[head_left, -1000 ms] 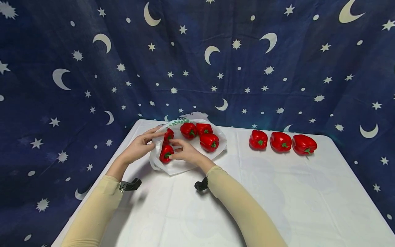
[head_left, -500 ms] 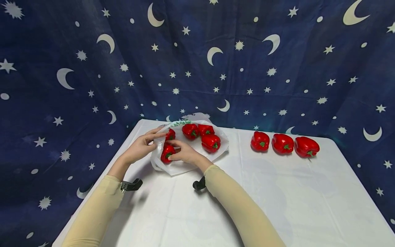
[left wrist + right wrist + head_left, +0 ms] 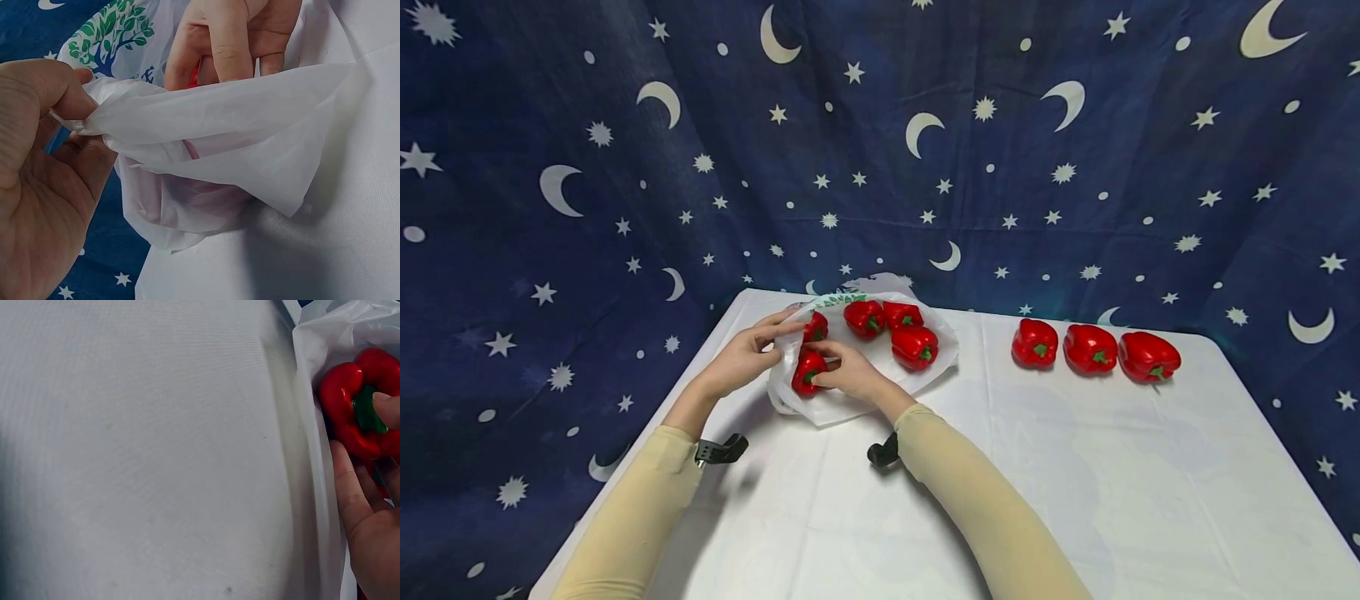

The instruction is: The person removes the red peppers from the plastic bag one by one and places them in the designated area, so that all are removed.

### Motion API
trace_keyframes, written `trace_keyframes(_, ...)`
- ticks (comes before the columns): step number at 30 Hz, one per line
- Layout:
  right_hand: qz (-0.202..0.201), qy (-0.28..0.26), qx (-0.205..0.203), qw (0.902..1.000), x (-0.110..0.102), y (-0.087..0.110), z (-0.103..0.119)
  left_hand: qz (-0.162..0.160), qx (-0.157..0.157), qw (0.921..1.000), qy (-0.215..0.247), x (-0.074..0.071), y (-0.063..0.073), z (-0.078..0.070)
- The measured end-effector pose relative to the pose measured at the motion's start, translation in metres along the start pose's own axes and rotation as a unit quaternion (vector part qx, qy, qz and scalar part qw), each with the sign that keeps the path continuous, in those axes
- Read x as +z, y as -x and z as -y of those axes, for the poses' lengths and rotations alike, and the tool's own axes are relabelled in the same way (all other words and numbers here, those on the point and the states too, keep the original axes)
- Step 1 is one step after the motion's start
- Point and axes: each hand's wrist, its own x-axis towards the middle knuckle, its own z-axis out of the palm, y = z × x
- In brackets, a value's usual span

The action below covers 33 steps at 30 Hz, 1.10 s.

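Observation:
A white plastic bag with a green tree print lies open at the back left of the table, several red bell peppers inside. My left hand pinches its left rim between thumb and fingers, as the left wrist view shows on the bag's folded edge. Inside the bag, my right hand holds a red bell pepper near the left wall. In the right wrist view the thumb lies by the green stem of this pepper and the fingers reach below it. Another pepper sits just behind.
Toward the bag's right side lie more peppers, one of them nearest the front. Three red peppers stand in a row at the back right, with a middle one. A white cloth covers the table; a blue moon-and-star curtain hangs behind.
The head view has shifted slightly, so everything appears a little further right. Both hands, the bag and the peppers keep nearly the same places relative to each other.

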Motion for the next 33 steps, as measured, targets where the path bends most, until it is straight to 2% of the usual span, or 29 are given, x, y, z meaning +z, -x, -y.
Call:
trace_keyframes(6, -0.010, -0.010, -0.002, 0.9999, -0.001, 0.002, -0.004, -0.001, -0.002, 1.0000, -0.001, 0.000, -0.001, 0.001)
trace_keyframes(14, -0.018, 0.026, -0.003, 0.9995, -0.006, 0.007, -0.002, -0.004, -0.007, 1.0000, -0.001, -0.001, 0.001, -0.001)
trace_keyframes(22, 0.015, 0.031, 0.005, 0.9994, -0.012, 0.009, -0.003, -0.001, -0.004, 1.0000, -0.008, -0.001, 0.000, -0.001)
trace_keyframes(25, 0.028, 0.050, 0.009, 0.9983, -0.011, 0.009, 0.000, 0.000, -0.002, 0.9999, -0.012, 0.000, 0.000, -0.001)
trace_keyframes(33, 0.011, 0.085, 0.023, 0.9960, -0.003, 0.007, 0.003, 0.002, 0.001, 0.9999, -0.014, 0.000, 0.000, -0.001)
